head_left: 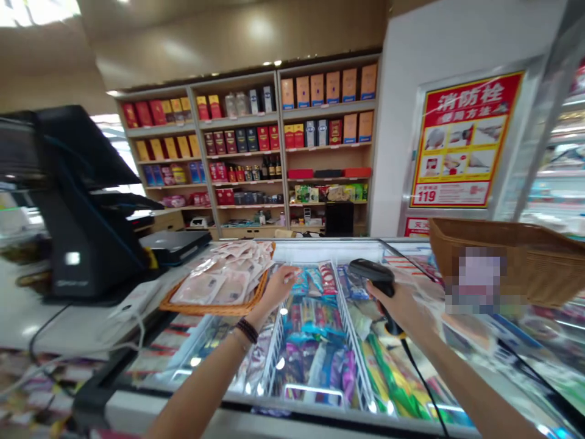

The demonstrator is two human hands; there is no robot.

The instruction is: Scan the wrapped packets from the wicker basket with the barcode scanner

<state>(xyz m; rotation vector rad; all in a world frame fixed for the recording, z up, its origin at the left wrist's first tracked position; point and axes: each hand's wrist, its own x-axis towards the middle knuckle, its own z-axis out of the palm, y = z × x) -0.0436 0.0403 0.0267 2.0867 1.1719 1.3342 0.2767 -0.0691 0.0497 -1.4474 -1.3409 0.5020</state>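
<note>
My right hand [397, 305] is wrapped round the handle of a black barcode scanner [372, 271], held above the glass-topped freezer; its cord hangs down toward the front. My left hand [280, 285], with a dark beaded bracelet [247, 330] at the wrist, is over the freezer glass, just right of a wicker tray [201, 310]. Its fingers are bent, and whether they hold anything is too small to make out. Flat clear packets [228, 277] are heaped on the tray. Under the glass, colourful wrapped packages [315, 317] lie in white wire baskets.
A black checkout terminal [86, 213] and a flat dark device [176, 244] stand at the left. A brown woven basket [543, 262] sits at the right. Shelves of boxes [242, 140] and a red poster [466, 143] are behind the freezer. White cables cross the left counter.
</note>
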